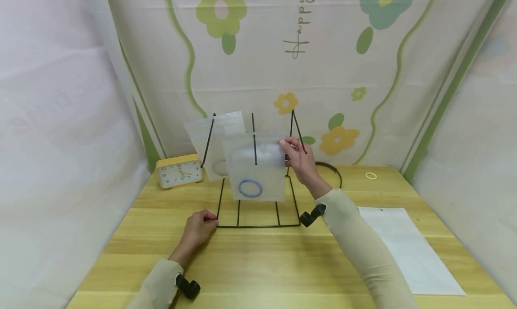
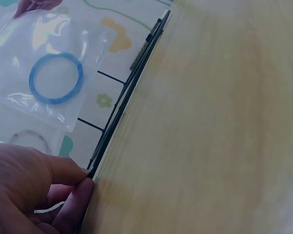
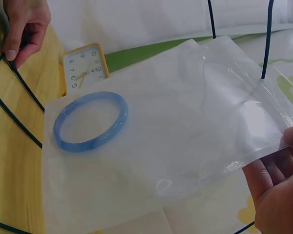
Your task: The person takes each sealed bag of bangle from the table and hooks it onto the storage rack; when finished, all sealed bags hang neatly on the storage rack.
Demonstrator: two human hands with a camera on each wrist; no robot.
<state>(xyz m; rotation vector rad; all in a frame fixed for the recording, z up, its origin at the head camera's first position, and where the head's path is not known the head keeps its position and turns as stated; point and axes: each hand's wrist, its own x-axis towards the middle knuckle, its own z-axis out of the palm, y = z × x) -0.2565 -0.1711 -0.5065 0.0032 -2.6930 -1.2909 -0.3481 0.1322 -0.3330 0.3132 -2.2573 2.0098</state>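
Observation:
My right hand (image 1: 300, 161) pinches the upper right edge of a clear zip bag (image 1: 258, 165) with a blue bangle (image 1: 250, 188) inside. That bag hangs at the middle prong of a black wire rack (image 1: 258, 226), whose tip shows in front of the bag. With thumb and fingers, my left hand (image 1: 199, 230) grips the rack's front left corner on the table; the left wrist view shows the thumb (image 2: 68, 168) on the wire. Behind, on the left prong, hangs a second clear bag (image 1: 198, 131) holding a pale pinkish bangle (image 1: 220, 167), partly hidden by the front bag.
A yellow clock (image 1: 179, 172) stands left of the rack. Behind my right hand a dark curved band (image 1: 333, 167) lies near a small yellow ring (image 1: 371, 176). At right lies a flat white bag (image 1: 408, 246). The rack's right prong (image 1: 299, 129) rises beside my right hand.

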